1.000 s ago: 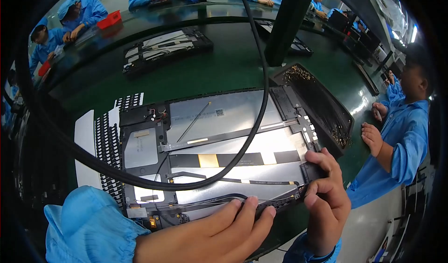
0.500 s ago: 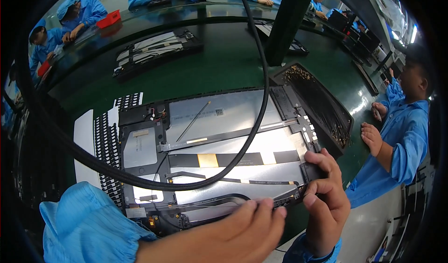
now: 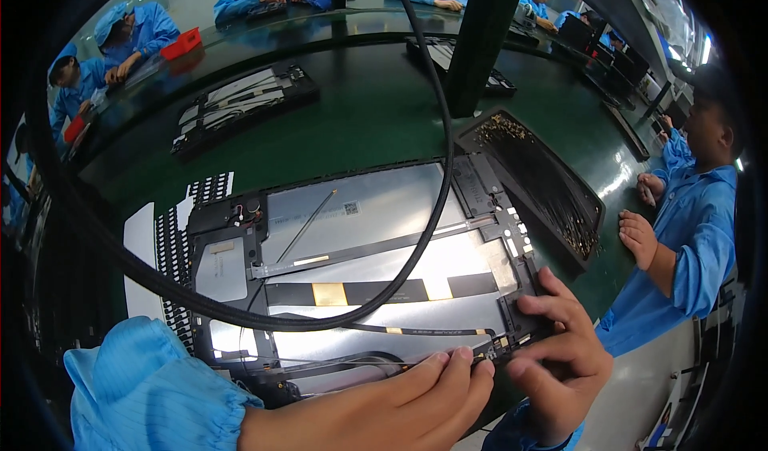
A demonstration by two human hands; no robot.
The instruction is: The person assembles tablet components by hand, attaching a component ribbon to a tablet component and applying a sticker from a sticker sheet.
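A flat black display chassis [image 3: 360,203] with silver metal plates lies in front of me. A thin black cable [image 3: 336,363] runs along its near edge to the fingertips of my left hand [image 3: 400,395]. Those fingers are pressed together at the near right corner, seemingly pinching the cable; my thumb is hidden. Just right of that corner, my right hand [image 3: 568,359] has bent fingers held apart, with nothing visible between them. Another thin cable [image 3: 308,225] with a gold tip lies loose across the upper metal plate.
A black tray [image 3: 596,211] holds many gold-tipped cables. Sheets of black adhesive pieces [image 3: 172,239] lie left of the chassis. A thick black cord [image 3: 436,219] loops across the view. Another chassis [image 3: 240,103] lies farther back, near a dark post [image 3: 480,43]. A co-worker [image 3: 680,251] stands right.
The chassis appears slightly farther left and lower in view. My left fingertips have come in against its near edge by the corner. My right thumb and fingers have spread and shifted slightly.
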